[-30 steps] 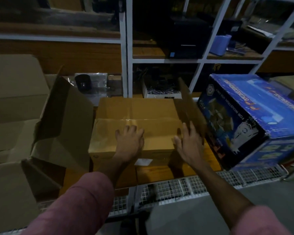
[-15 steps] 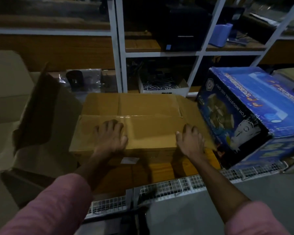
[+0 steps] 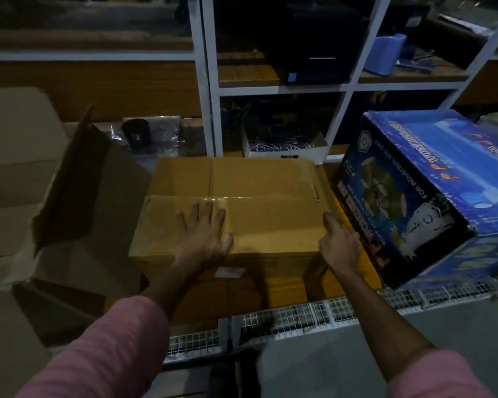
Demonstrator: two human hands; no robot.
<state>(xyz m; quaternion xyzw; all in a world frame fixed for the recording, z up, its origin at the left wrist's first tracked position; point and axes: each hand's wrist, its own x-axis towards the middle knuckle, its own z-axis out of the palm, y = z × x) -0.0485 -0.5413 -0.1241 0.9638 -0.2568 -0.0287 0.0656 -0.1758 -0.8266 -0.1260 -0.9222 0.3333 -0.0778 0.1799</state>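
Where the wooden board (image 3: 285, 285) of the rack meets its front strip of white wire mesh (image 3: 314, 311), a plain brown cardboard box (image 3: 270, 222) sits with its flaps folded shut, so nothing inside it shows. Its top is smooth and matte, crossed by a glossy strip of clear tape (image 3: 213, 200) along the seam, and a small white label (image 3: 230, 272) is stuck on its front wall. The left hand (image 3: 204, 234) lies flat on the near flap, fingers straight and slightly spread. The right hand (image 3: 339, 245) presses at the box's right edge, forefinger stretched along the top and the other fingers close together, sloping over the side. Just beside the box on its right leans a tilted blue printed carton (image 3: 431, 179), glossy and creased at the corners, closed as well. On the box's left stands a duller open carton (image 3: 98, 191), one flap raised and its inside dark. Behind the box rise the white square bars of the rack frame (image 3: 209, 110); there a shallow white tray (image 3: 282, 145) holds a tangle of dark wires, and a black cylinder (image 3: 135, 133) lies in crinkled clear plastic. Higher up behind the box sit a black boxy device (image 3: 316, 53) and a pale blue container (image 3: 385, 54).
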